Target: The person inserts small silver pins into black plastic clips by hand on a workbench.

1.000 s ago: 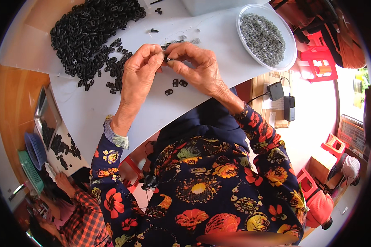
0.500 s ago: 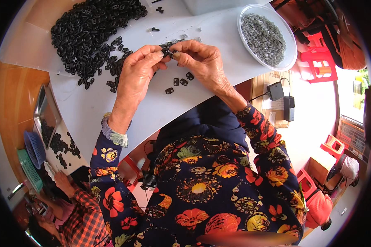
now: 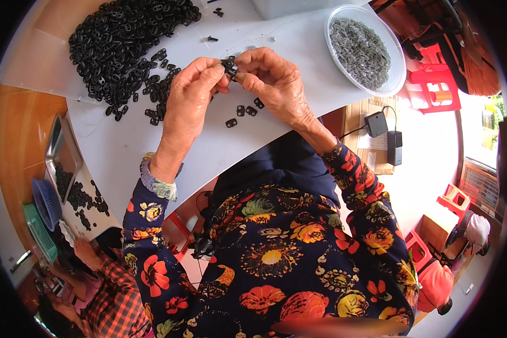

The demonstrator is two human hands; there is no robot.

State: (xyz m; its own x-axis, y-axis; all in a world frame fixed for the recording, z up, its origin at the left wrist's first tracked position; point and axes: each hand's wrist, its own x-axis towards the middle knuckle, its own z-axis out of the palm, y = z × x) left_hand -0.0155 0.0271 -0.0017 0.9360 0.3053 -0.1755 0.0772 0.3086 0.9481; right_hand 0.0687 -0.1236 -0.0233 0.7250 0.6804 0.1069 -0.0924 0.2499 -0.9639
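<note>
Over the white table, both hands meet in front of me. My left hand (image 3: 192,93) pinches a small black two-hole plastic piece, which looks like a cord lock (image 3: 229,65), between thumb and fingertips. My right hand (image 3: 269,79) has its thumb and index finger closed at the right side of the same piece; whether they hold a separate small part cannot be made out. Several loose black pieces (image 3: 240,111) lie on the table just below the hands. Beyond my left hand spreads a big heap of similar black pieces (image 3: 121,50).
A round translucent tub (image 3: 403,73) of small metal springs stands at the right table edge. A black pin-like part (image 3: 210,39) lies beyond the hands. At left are a metal tray (image 3: 56,143), blue and green baskets (image 3: 46,205), and another person in a checked sleeve (image 3: 115,287).
My hands have shifted slightly up and away from me, and the fingertips have parted a little, showing more of the black piece. The other person's hand at left moved slightly.
</note>
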